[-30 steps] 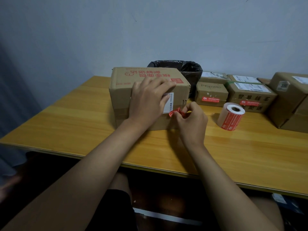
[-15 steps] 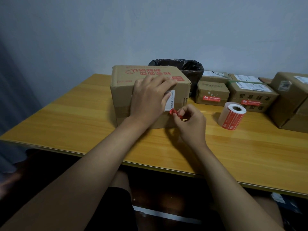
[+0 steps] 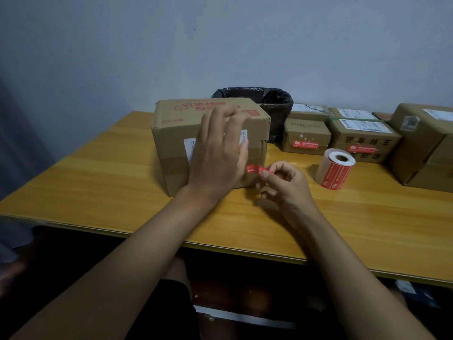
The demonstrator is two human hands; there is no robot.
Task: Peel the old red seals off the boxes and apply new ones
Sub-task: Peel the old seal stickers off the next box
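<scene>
A large cardboard box (image 3: 176, 126) with red print on top stands on the wooden table (image 3: 98, 182). My left hand (image 3: 218, 153) lies in front of its near face, fingers spread and slightly blurred. My right hand (image 3: 284, 185) pinches one end of a red seal strip (image 3: 256, 169) beside the box's lower right corner; the strip's other end is hidden behind my left hand. A roll of new red seals (image 3: 334, 169) stands to the right of my right hand.
A bin lined with a black bag (image 3: 267, 101) sits behind the large box. Several smaller boxes (image 3: 305, 136), two of them with red seals on their fronts, line the back right, with a bigger box (image 3: 421, 141) at the far right.
The crumpled seal at my right fingertips now stretches out as a flat strip. My left hand has lifted from pressing the box and its fingers have spread.
</scene>
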